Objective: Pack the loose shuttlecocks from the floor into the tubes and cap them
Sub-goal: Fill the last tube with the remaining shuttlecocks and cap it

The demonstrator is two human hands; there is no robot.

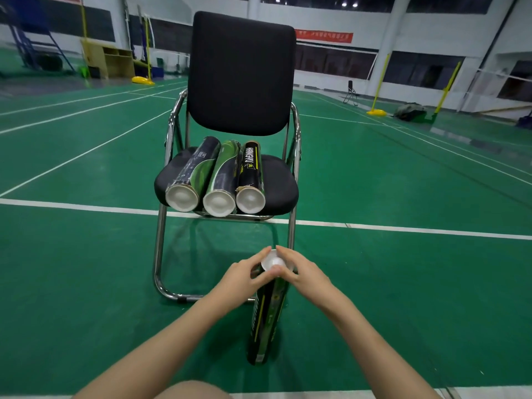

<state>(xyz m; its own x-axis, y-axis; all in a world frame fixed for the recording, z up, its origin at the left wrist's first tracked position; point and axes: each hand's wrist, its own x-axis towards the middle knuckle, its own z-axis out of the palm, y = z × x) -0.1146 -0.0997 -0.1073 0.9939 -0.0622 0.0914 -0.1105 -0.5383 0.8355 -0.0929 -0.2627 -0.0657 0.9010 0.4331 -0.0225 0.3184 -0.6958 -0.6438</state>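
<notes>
A black and green shuttlecock tube [266, 318] stands upright on the green floor in front of me. A white cap [275, 262] sits on its top end. My left hand [244, 276] grips the tube just under the cap. My right hand [300, 273] pinches the cap's rim from the right side. Three more capped tubes lie side by side on the seat of a black chair [241, 73]: a left one [193, 171], a middle one [224, 175] and a right one [251, 174]. No loose shuttlecocks show on the floor.
The chair's chrome frame [159, 254] stands just beyond the tube. White court lines [403, 228] cross the floor. Yellow net posts [379, 84] and a dark bag [410, 111] are far off at the right. My knee [190, 391] shows at the bottom edge.
</notes>
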